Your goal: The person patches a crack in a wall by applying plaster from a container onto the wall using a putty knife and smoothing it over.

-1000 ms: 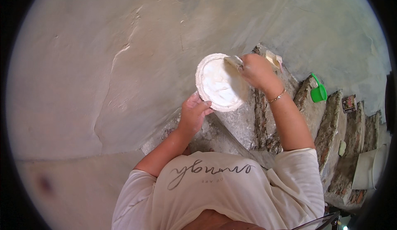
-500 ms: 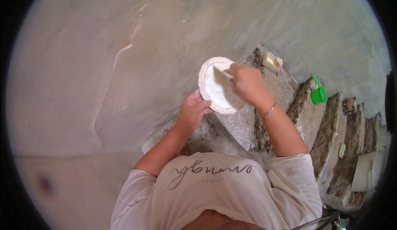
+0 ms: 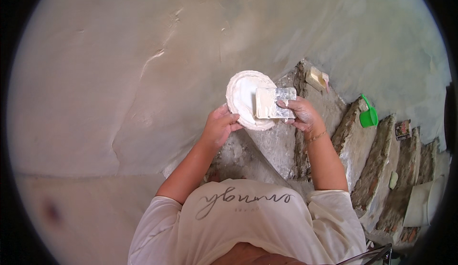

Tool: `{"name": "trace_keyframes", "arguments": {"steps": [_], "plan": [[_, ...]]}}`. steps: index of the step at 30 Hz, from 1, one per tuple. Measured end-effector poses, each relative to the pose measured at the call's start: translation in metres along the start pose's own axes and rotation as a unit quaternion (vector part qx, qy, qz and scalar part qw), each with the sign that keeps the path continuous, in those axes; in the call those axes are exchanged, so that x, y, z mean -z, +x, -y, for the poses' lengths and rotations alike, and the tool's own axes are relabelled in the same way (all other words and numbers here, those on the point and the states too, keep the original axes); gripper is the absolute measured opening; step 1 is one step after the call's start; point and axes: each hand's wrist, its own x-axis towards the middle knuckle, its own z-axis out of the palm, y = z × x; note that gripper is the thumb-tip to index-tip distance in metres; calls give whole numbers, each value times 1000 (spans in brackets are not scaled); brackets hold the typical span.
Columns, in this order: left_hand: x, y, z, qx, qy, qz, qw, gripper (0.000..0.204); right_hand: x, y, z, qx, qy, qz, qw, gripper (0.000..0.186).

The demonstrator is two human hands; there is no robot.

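Left hand [image 3: 220, 127] grasps the putty-caked round plate [image 3: 242, 93] at its seven o'clock rim; right hand [image 3: 301, 114] clenches the flat trowel blade [image 3: 275, 103] across it. Best scrape shallow, keeping the plate level.

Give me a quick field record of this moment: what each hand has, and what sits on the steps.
left hand: holds the round white plate by its lower rim
right hand: holds a flat metal blade laid across the plate
plate: coated in white paste, tilted toward the wall
wall: smooth, pale, freshly skimmed look
steps: rough, bare, running down to the right
on steps: green scoop, small pale block
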Motion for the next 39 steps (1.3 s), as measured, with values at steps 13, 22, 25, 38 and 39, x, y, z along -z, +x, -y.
{"name": "trace_keyframes", "arguments": {"steps": [13,22,25,38,39], "plan": [[-17,-12,-18,43,-54,13,998,42,-76,-45,139,455,9,-64,888,23],[-20,-18,-23,62,-50,-1,997,43,-117,-22,250,747,-358,-412,380,51],[-22,-21,-24,51,-58,-17,997,42,-123,-18,259,732,-394,-454,321,51],[-16,-15,-21,70,-64,8,995,41,-95,-9,190,616,-531,-277,512,37],[-17,-14,-20,69,-65,5,995,41,-91,-19,204,634,-516,-286,500,37]]}}
